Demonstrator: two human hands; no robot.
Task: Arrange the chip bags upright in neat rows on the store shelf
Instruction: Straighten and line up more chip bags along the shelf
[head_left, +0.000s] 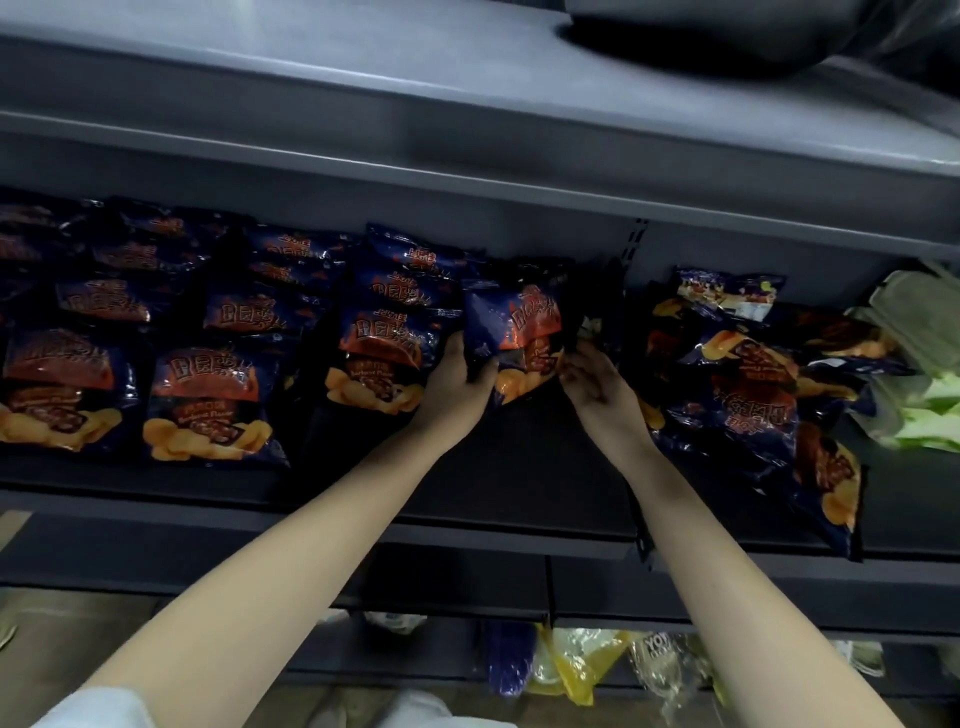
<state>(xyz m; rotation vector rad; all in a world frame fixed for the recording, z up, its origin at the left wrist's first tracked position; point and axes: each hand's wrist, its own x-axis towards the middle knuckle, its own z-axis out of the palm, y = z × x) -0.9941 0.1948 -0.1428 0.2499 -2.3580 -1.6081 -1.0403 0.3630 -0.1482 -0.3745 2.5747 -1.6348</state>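
Rows of dark blue foil chip bags (213, 405) left on grey metal shelf (519, 499), tumbled bag pile (748, 395) right, one held bag (519, 338) between.

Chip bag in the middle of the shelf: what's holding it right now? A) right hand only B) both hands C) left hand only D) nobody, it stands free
B: the left hand has a grip on the left edge of the held chip bag, and the right hand pinches its lower right corner, beside the rows of bags already standing.
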